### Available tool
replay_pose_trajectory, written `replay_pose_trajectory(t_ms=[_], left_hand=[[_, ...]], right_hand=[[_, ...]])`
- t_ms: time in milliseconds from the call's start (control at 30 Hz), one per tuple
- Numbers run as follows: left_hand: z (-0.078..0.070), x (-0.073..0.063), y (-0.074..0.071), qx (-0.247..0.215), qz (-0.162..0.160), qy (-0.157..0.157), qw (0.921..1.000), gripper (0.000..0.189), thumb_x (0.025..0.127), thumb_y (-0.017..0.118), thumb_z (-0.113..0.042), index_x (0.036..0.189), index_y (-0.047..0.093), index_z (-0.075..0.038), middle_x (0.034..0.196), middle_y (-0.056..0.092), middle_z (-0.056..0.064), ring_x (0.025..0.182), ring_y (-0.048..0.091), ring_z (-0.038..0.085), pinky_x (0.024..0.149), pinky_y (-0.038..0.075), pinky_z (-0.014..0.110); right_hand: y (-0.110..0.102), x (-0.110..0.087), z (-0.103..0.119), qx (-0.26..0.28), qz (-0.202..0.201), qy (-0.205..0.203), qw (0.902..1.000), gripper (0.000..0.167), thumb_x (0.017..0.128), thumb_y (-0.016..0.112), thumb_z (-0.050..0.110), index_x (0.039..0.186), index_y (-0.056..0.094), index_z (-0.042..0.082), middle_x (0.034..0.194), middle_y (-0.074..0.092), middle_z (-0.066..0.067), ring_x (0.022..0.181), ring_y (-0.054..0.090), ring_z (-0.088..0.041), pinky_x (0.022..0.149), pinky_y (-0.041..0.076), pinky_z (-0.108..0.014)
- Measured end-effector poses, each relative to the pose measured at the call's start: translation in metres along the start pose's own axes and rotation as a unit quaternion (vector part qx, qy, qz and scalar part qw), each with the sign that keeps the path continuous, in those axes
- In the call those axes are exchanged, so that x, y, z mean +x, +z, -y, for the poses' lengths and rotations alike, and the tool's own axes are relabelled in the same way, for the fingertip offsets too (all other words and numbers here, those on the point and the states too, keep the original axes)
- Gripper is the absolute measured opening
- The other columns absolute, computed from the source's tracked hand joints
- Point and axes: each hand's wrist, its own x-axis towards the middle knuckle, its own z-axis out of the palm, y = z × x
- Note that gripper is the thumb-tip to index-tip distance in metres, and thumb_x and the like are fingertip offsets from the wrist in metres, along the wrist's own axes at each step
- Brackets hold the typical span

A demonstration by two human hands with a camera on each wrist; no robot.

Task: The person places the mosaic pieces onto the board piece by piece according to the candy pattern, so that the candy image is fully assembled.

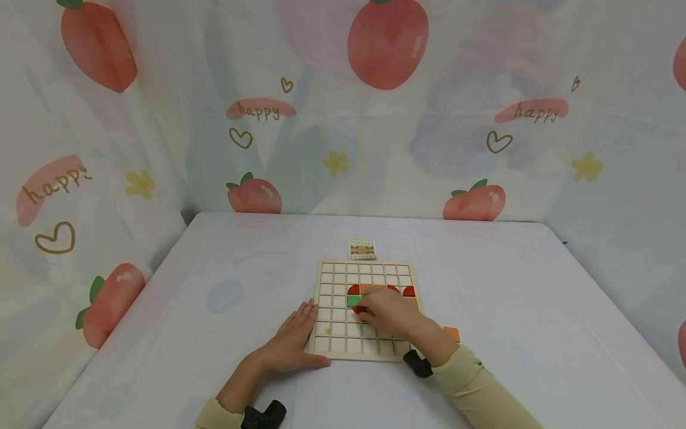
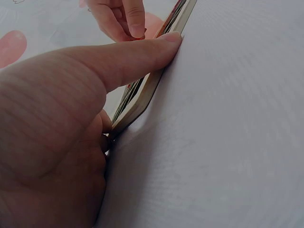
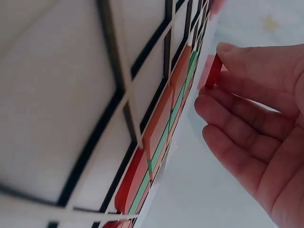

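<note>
A wooden grid board (image 1: 354, 357) lies on the white table. My left hand (image 1: 292, 339) rests at its left edge with the fingers straight, the thumb (image 2: 137, 59) reaching along the near edge by the corner. Over the grid, my right hand (image 1: 387, 310) pinches a red tile (image 3: 214, 71) between thumb and fingertips; its full shape is hidden. Red rounded tiles (image 1: 409, 291), orange tiles (image 1: 367, 288) and a green tile (image 1: 354, 301) sit in the grid's cells. The right hand covers part of the rows in the head view.
Behind the board lies a small pattern card (image 1: 361, 249) with a coloured grid picture. A loose orange tile (image 1: 451, 334) is on the table to the board's right, beside the right wrist. A printed fruit curtain (image 1: 375, 161) hangs behind the table (image 1: 241, 256).
</note>
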Motion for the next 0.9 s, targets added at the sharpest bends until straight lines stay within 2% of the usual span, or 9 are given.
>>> replay_pose_trajectory(t_ms=[233,467,700,900], left_hand=[[-0.001,-0.001,0.0,0.002,0.0,-0.003,1.0,0.109,0.074,0.062,-0.063,0.146,0.01,0.001,0.153,0.001,0.012,0.138,-0.003,0.024,0.108,0.005,0.045],[-0.003,-0.002,-0.003,-0.005,-0.001,-0.002,1.0,0.108,0.075,0.064,-0.059,0.146,0.011,0.003,0.152,0.003,0.015,0.138,-0.003,0.026,0.108,0.005,0.046],[-0.003,-0.002,-0.003,0.0,0.002,-0.003,1.0,0.108,0.075,0.063,-0.06,0.146,0.01,0.002,0.152,0.002,0.013,0.138,-0.003,0.025,0.108,0.004,0.045],[-0.004,-0.003,-0.003,-0.002,-0.001,0.002,1.0,0.107,0.075,0.063,-0.059,0.145,0.011,0.003,0.152,0.003,0.014,0.138,-0.002,0.026,0.108,0.006,0.046]], right_hand=[[0.004,0.003,0.005,-0.007,-0.008,0.011,0.9999,0.021,0.084,0.068,0.013,0.065,0.059,0.014,0.066,0.043,0.007,0.059,0.04,-0.009,0.051,0.035,-0.021],[0.005,0.007,0.007,-0.025,0.004,0.024,0.9994,0.027,0.084,0.067,0.014,0.061,0.053,0.016,0.062,0.042,0.007,0.058,0.039,-0.01,0.051,0.034,-0.022],[0.007,0.011,0.01,-0.035,0.019,0.023,0.9989,0.022,0.083,0.069,0.013,0.063,0.059,0.014,0.063,0.043,0.007,0.059,0.04,-0.011,0.053,0.036,-0.022],[0.008,0.013,0.012,-0.052,0.022,0.014,0.9983,0.026,0.083,0.069,0.014,0.06,0.057,0.015,0.062,0.042,0.006,0.058,0.04,-0.01,0.053,0.036,-0.022]])
